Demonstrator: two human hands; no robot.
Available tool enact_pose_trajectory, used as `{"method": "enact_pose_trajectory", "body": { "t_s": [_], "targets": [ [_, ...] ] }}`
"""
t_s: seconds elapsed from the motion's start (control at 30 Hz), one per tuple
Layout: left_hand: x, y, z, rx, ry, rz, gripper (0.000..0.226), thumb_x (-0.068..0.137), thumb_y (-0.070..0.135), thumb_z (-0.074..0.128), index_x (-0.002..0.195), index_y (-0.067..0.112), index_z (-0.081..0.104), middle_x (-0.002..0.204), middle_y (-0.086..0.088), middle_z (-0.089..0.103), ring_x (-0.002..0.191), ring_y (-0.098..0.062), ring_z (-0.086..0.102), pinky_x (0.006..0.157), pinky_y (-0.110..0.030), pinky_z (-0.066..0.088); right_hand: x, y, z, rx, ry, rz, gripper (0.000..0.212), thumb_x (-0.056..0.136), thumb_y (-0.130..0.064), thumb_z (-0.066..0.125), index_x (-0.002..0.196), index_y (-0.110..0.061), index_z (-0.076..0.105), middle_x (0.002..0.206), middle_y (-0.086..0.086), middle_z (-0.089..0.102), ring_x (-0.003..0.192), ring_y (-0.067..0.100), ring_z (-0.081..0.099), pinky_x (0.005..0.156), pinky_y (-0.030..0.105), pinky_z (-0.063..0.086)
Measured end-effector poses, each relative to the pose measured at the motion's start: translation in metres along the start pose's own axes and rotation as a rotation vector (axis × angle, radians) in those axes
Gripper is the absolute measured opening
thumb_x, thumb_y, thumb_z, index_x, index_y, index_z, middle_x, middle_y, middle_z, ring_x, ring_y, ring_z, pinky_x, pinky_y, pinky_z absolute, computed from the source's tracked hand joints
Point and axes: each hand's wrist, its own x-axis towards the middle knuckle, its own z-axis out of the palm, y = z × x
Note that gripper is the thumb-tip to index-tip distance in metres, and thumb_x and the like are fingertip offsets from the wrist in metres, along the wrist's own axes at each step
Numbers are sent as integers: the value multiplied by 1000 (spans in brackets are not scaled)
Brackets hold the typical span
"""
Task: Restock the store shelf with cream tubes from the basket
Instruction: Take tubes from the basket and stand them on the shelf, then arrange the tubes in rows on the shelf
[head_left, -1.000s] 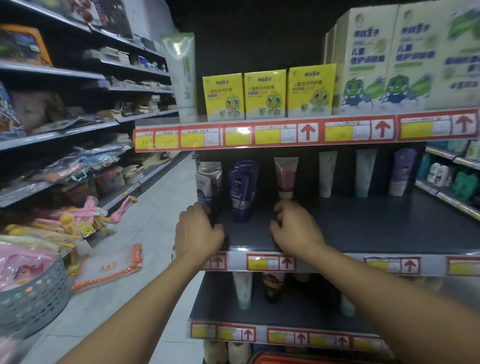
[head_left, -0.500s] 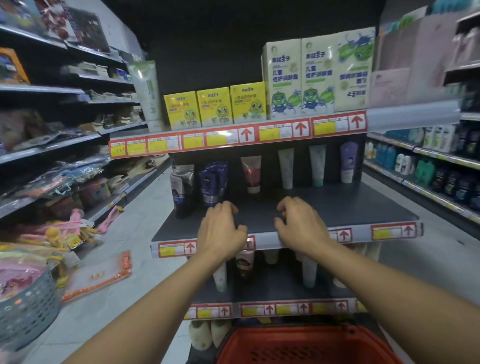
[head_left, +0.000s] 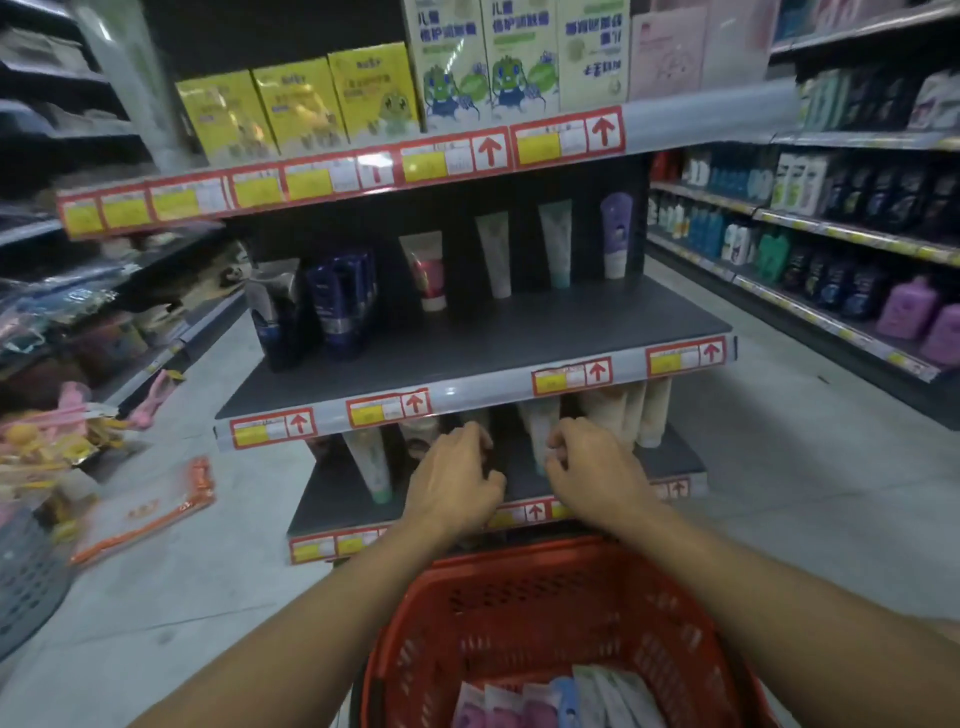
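A red plastic basket (head_left: 519, 587) sits low in front of me with several cream tubes (head_left: 571, 696) lying in its bottom. My left hand (head_left: 452, 478) and my right hand (head_left: 592, 467) hover side by side in front of the lower shelf (head_left: 337, 499), above the basket's far rim. Both have curled fingers and nothing in them. Pale tubes (head_left: 369, 467) stand on that lower shelf, partly hidden behind my hands. The middle shelf (head_left: 519, 332) holds dark blue tubes (head_left: 340, 301) at the left and single tubes (head_left: 493, 254) along the back.
Yellow and white boxes (head_left: 301, 104) fill the top shelf. A grey basket (head_left: 26, 582) and an orange packet (head_left: 150, 509) lie on the floor at left. Shelves of bottles (head_left: 831, 234) line the aisle at right.
Both hands have come off the middle shelf's front edge and dropped to the lower shelf. My view has tilted down and back, bringing the red basket and its tubes into sight.
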Motion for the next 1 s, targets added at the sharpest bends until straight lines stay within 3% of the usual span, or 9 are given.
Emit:
{"method": "enact_pose_trajectory", "body": {
  "t_s": [0.17,0.33,0.47,0.63,0.83,0.93,1.0],
  "targets": [
    [-25,-18,53,9,-168,-23,31,85,35,59,113,25,52,109,-3,64,106,-28,60,83,-40,50,-32,37,47,-46,-123,63,11,92,-29,58,96,-20,62,97,2,63,90,25,62,73,39,53],
    [-50,-44,105,-37,-286,-120,31,84,32,62,113,24,55,108,-3,68,102,-29,66,81,-36,53,-58,78,100,-59,-371,161,15,90,-29,56,94,-16,61,102,8,67,96,31,66,76,36,51],
    [-69,-71,148,-40,-399,-197,32,84,31,64,114,24,58,108,-1,70,103,-28,68,81,-37,56,-74,107,139,-76,-529,269,28,86,-32,56,105,-12,64,110,12,70,102,33,68,86,38,55],
    [-88,-108,197,16,-572,-241,38,83,32,66,119,20,60,118,-7,70,111,-32,67,87,-39,55,-98,147,188,-85,-702,435,48,91,-39,58,130,-11,51,123,17,67,114,38,66,94,42,53],
    [-111,-150,259,-33,-713,-427,48,92,28,62,135,11,52,121,-18,73,113,-38,69,91,-42,56,-128,183,239,-206,-931,527,58,105,-29,50,155,-3,34,155,20,45,141,31,47,110,32,34],
    [-121,-168,287,-65,-748,-544,50,99,27,58,141,2,48,125,-18,72,115,-35,69,93,-38,55,-139,197,261,-231,-962,650,55,95,-32,59,141,-3,51,137,23,58,125,39,58,97,40,47],
    [-126,-177,305,-95,-772,-615,61,101,25,58,149,-5,35,138,-20,64,123,-35,64,97,-36,52,-149,206,272,-246,-980,698,47,91,-35,63,130,-9,59,129,19,62,119,38,61,88,39,47]
  ]
}}
